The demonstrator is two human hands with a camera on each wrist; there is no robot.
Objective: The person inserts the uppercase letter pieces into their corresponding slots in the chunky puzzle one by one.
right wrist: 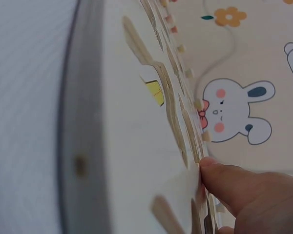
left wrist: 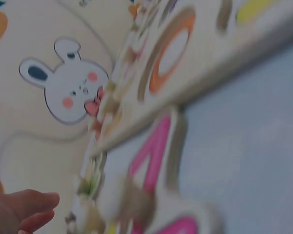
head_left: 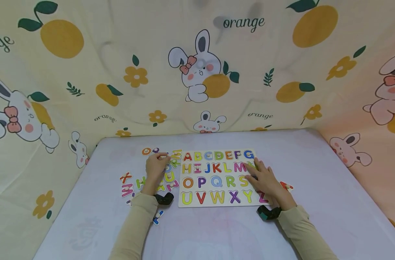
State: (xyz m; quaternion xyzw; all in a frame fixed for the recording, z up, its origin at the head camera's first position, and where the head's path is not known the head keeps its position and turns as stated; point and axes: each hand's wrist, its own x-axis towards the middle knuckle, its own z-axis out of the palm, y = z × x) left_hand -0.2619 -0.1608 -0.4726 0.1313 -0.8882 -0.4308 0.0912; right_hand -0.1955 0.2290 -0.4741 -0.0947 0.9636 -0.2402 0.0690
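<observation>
A white alphabet puzzle board [head_left: 223,206] lies on the table, with knobbed letters in its top row and in the H and I places. My left hand [head_left: 156,169] hovers over loose letter pieces left of the board, fingertips near its top left corner. In the left wrist view its fingers [left wrist: 31,202] extend with nothing visible between them. A pink knobbed letter [left wrist: 156,146] lies close by. My right hand [head_left: 265,181] rests on the board's right side, fingers spread around the M and S, partly covering that end. Its index finger [right wrist: 229,183] touches the board.
Loose letters lie left of the board, including an orange O [head_left: 146,151], a red X [head_left: 126,177] and a green H [head_left: 140,182]. A blue letter [head_left: 158,217] lies nearer me. One red letter [head_left: 286,186] is beyond my right wrist. A patterned cloth [head_left: 171,126] stands behind.
</observation>
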